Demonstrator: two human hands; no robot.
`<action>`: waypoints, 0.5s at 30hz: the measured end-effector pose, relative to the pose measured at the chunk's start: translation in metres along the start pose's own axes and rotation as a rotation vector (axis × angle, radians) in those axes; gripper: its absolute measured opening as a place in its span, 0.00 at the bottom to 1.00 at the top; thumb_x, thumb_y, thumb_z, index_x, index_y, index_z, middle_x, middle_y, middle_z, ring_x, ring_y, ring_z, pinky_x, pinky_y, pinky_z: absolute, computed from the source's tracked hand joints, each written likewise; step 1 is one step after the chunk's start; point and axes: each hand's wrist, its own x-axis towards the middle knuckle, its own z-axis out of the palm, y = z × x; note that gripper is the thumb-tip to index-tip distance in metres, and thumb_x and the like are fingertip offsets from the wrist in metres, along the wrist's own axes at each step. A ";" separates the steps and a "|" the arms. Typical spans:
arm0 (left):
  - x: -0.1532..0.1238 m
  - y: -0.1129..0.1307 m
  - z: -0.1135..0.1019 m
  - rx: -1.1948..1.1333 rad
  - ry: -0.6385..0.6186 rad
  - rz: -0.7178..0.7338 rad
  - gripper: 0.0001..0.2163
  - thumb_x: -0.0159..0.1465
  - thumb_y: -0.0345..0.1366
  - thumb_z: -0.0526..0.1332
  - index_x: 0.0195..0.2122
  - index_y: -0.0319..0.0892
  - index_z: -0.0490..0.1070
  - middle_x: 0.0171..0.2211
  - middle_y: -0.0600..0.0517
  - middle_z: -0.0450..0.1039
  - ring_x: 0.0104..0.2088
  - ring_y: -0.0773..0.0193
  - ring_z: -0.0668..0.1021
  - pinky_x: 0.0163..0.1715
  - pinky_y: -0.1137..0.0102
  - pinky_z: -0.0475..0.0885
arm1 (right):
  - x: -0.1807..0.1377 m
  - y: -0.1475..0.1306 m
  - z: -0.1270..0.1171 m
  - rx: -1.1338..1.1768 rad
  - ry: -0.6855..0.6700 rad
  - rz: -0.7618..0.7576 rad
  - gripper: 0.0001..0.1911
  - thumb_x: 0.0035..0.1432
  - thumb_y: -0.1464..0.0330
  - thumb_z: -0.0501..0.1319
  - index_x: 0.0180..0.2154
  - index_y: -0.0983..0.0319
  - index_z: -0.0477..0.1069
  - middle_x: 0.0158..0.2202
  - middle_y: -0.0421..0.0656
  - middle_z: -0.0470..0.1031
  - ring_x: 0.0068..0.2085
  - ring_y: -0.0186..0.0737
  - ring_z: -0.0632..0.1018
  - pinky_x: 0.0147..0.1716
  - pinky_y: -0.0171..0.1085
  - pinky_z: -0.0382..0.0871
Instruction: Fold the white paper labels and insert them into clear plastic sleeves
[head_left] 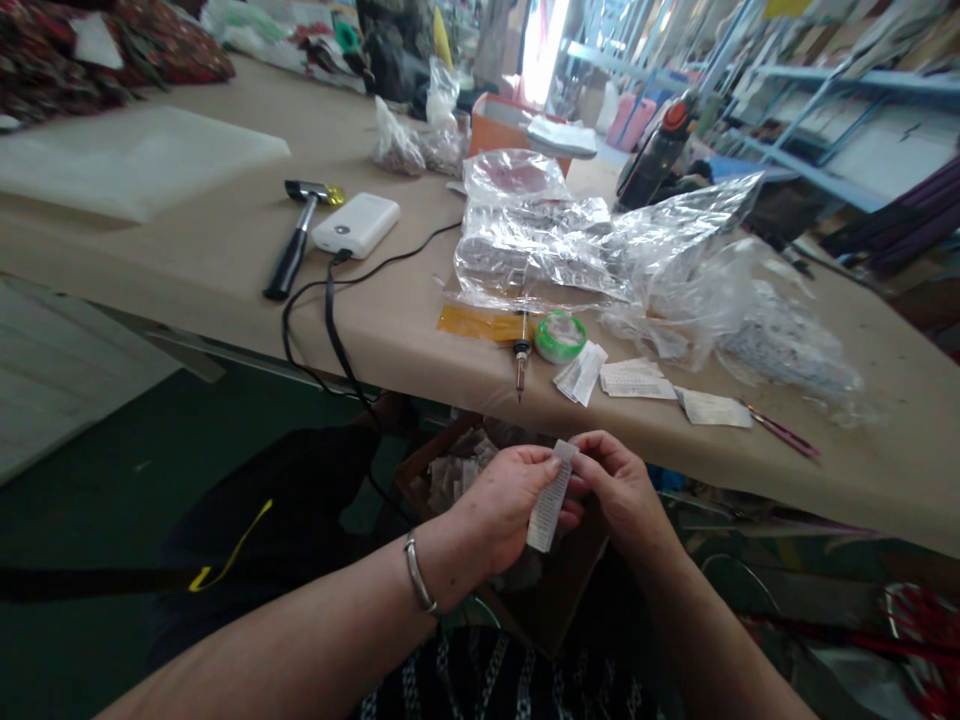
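Between my two hands is a narrow white printed label, held over a cardboard box at my lap. My left hand pinches the label near its upper end between thumb and fingers. My right hand has its thumb and index finger closed at the label's top corner; the rest of its fingers curl behind. Many small whitish pieces fill the box below. On the table edge just ahead lie stacks of similar labels and a single pile of labels farther right.
A pen-like tool with a metal tip juts over the table edge beside a green tape roll. Tweezers lie right. Clear plastic bags cover the middle. A hammer, a white power bank and a black cable are left.
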 end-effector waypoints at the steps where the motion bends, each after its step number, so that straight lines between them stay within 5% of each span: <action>1: -0.001 -0.001 -0.001 0.019 -0.016 0.002 0.07 0.62 0.31 0.55 0.30 0.33 0.70 0.25 0.49 0.71 0.18 0.71 0.72 0.21 0.74 0.68 | 0.002 0.002 0.001 0.070 -0.031 0.047 0.10 0.52 0.63 0.64 0.30 0.61 0.66 0.25 0.36 0.68 0.25 0.30 0.68 0.25 0.30 0.63; 9: -0.005 -0.001 -0.014 0.117 -0.126 -0.086 0.06 0.62 0.32 0.55 0.31 0.36 0.68 0.22 0.52 0.68 0.18 0.70 0.71 0.19 0.74 0.66 | 0.001 0.002 0.003 0.236 -0.100 0.100 0.06 0.51 0.67 0.64 0.30 0.61 0.70 0.27 0.36 0.71 0.27 0.29 0.69 0.28 0.28 0.63; 13: -0.010 0.000 -0.018 0.102 -0.281 -0.098 0.07 0.61 0.35 0.57 0.31 0.36 0.67 0.22 0.52 0.68 0.19 0.70 0.71 0.20 0.74 0.67 | 0.001 -0.003 -0.003 0.399 -0.376 0.185 0.18 0.48 0.68 0.65 0.44 0.59 0.71 0.43 0.43 0.73 0.39 0.36 0.75 0.39 0.34 0.68; 15: -0.011 -0.001 -0.018 0.089 -0.363 -0.118 0.08 0.60 0.37 0.58 0.31 0.37 0.67 0.22 0.53 0.68 0.19 0.70 0.71 0.22 0.73 0.68 | 0.003 -0.003 -0.004 0.452 -0.517 0.194 0.19 0.45 0.67 0.67 0.42 0.61 0.72 0.48 0.47 0.72 0.45 0.43 0.74 0.46 0.40 0.67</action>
